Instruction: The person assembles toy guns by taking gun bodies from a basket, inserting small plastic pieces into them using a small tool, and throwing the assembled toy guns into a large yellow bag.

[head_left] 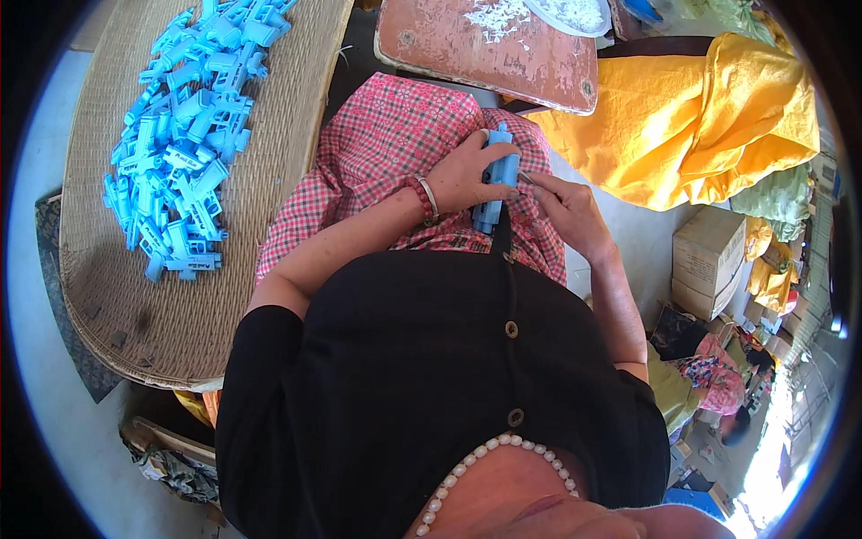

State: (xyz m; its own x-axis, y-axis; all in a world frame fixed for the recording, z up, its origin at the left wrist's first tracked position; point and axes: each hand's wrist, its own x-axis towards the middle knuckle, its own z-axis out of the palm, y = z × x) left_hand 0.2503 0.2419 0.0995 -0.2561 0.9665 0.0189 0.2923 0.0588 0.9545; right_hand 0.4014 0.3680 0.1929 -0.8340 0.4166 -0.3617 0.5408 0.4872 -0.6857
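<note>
My left hand [462,180] grips a light-blue plastic toy gun [505,171] above my lap, thumb on one side and fingers over the top. Close beside the toy, my right hand [575,211] is closed in a pinch. A thin, dark thing shows between its fingertips, too small to name. Under both hands lies a pink checked cloth [386,135] spread over my lap. To my left, a heap of similar blue toy guns [184,135] covers part of a woven-topped table [278,180].
Ahead stands a worn reddish-brown board [485,67] with white shavings [498,18] and a pale bowl [575,13] on it. Yellow cloth [673,126] drapes to the right. A cardboard box [709,256] sits on the floor there. Another person [714,373] is farther off at the right.
</note>
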